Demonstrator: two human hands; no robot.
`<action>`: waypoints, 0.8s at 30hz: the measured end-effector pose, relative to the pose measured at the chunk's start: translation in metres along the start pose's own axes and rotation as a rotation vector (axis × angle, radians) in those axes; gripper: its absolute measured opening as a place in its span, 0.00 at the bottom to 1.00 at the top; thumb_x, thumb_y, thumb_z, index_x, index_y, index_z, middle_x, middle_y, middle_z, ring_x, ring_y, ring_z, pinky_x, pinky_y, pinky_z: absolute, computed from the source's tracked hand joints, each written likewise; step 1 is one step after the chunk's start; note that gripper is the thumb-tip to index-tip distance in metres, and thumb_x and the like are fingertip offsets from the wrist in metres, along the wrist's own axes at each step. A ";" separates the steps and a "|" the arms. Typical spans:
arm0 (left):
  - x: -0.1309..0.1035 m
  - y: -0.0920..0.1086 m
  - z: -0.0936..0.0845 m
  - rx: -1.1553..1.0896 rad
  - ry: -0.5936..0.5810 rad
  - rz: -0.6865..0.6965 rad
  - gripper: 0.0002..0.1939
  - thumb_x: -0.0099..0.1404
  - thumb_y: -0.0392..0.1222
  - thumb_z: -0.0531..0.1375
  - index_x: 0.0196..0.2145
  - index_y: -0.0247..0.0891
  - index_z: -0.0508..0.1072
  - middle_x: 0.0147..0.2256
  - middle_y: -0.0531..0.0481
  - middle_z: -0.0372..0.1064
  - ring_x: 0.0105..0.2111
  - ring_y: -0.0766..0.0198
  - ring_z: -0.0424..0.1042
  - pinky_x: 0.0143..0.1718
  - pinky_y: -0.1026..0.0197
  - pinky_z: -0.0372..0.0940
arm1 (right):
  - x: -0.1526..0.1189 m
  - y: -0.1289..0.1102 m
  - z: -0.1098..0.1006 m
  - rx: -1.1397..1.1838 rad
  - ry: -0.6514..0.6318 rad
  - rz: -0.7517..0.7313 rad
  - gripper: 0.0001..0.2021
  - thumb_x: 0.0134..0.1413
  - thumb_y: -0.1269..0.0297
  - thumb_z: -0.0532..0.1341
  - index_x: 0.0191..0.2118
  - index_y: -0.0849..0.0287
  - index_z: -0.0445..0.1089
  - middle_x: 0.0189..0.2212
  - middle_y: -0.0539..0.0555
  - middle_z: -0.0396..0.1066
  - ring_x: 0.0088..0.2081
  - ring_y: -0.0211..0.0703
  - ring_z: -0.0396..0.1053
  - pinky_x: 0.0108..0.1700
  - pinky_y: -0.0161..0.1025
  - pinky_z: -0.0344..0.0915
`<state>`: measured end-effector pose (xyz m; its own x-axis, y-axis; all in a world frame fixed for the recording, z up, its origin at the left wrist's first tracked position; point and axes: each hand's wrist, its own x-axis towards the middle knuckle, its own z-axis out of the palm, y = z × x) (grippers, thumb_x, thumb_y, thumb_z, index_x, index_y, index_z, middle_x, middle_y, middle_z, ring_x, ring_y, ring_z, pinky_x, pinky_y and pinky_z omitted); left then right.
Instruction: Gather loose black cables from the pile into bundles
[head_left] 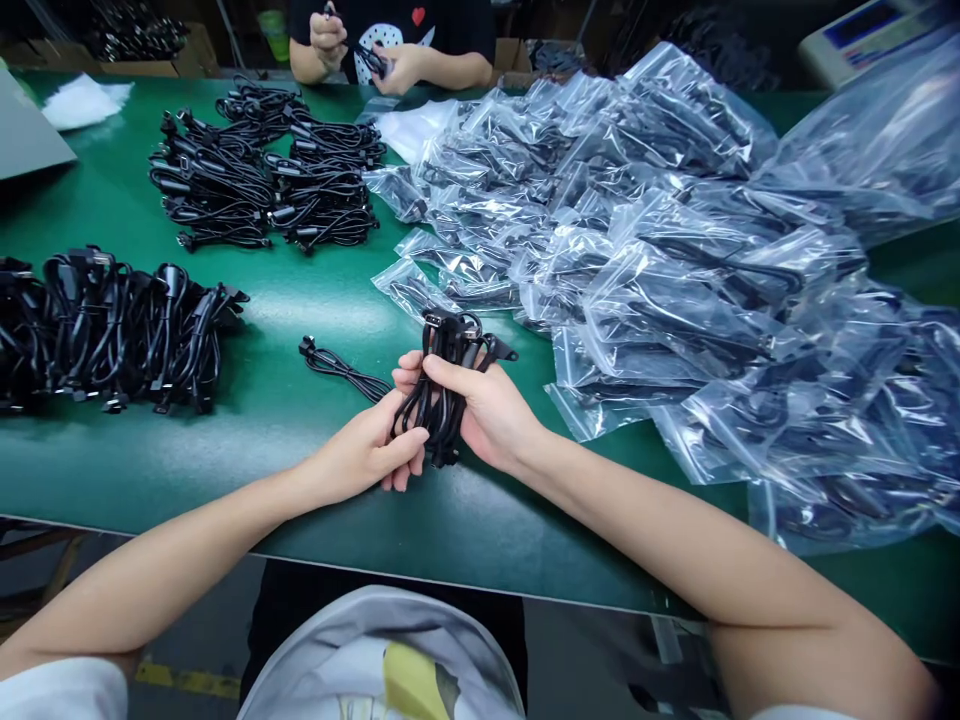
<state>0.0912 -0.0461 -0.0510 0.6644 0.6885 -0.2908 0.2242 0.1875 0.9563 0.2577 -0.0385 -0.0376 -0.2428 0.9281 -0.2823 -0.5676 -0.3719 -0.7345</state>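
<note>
Both my hands hold one bunch of black cables (444, 400) above the green table, near its front edge. My left hand (382, 445) grips the bunch from the left, thumb across its lower part. From the right, my right hand (487, 405) wraps round it, with the thumb over the upper part. Connectors stick out at the top and bottom of the bunch. Just left of it, a single coiled black cable (341, 370) lies on the table, its right end close to my left hand.
Bundled cables form a row (120, 330) at the left and a pile (262, 180) farther back. Clear bags of cables (600, 240) cover the right side of the green table (300, 520). Across it, a person's hands (397, 68) hold a dark cable. A scale (862, 40) stands back right.
</note>
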 end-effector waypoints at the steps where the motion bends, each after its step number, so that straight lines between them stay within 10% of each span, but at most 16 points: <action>1: -0.001 0.000 0.000 0.014 -0.020 0.004 0.15 0.72 0.49 0.53 0.50 0.38 0.56 0.26 0.57 0.67 0.18 0.72 0.65 0.17 0.70 0.60 | 0.001 0.000 0.000 0.038 0.004 0.012 0.12 0.45 0.61 0.74 0.33 0.62 0.76 0.32 0.53 0.76 0.35 0.41 0.75 0.40 0.40 0.74; 9: -0.007 0.003 -0.009 0.334 -0.147 0.100 0.13 0.71 0.46 0.55 0.49 0.39 0.61 0.33 0.52 0.71 0.29 0.66 0.71 0.32 0.63 0.67 | -0.004 -0.014 0.004 -0.064 -0.078 -0.036 0.15 0.39 0.64 0.76 0.28 0.60 0.70 0.17 0.40 0.58 0.18 0.28 0.53 0.24 0.32 0.61; 15: -0.017 0.015 -0.079 1.079 0.621 0.192 0.19 0.69 0.43 0.58 0.56 0.38 0.67 0.53 0.40 0.70 0.52 0.51 0.69 0.56 0.47 0.63 | 0.005 -0.025 -0.011 -0.340 0.064 -0.118 0.12 0.37 0.70 0.74 0.27 0.62 0.71 0.19 0.42 0.61 0.17 0.26 0.51 0.20 0.33 0.52; 20: -0.017 0.011 -0.103 1.245 0.496 0.051 0.15 0.66 0.41 0.59 0.50 0.36 0.71 0.50 0.39 0.71 0.51 0.47 0.68 0.53 0.46 0.65 | 0.011 -0.010 -0.017 -0.474 -0.071 0.048 0.13 0.37 0.67 0.74 0.31 0.62 0.74 0.21 0.46 0.66 0.19 0.31 0.59 0.23 0.35 0.55; 24: -0.012 0.016 -0.085 1.060 0.524 0.333 0.04 0.67 0.38 0.59 0.40 0.38 0.71 0.42 0.45 0.71 0.43 0.56 0.69 0.46 0.54 0.66 | 0.014 -0.010 -0.022 -0.442 0.075 -0.024 0.08 0.41 0.67 0.72 0.29 0.61 0.75 0.23 0.49 0.70 0.21 0.32 0.62 0.25 0.34 0.61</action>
<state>0.0263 0.0080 -0.0301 0.4881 0.8380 0.2438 0.7293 -0.5451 0.4135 0.2778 -0.0217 -0.0476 -0.1665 0.9412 -0.2938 -0.1779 -0.3218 -0.9299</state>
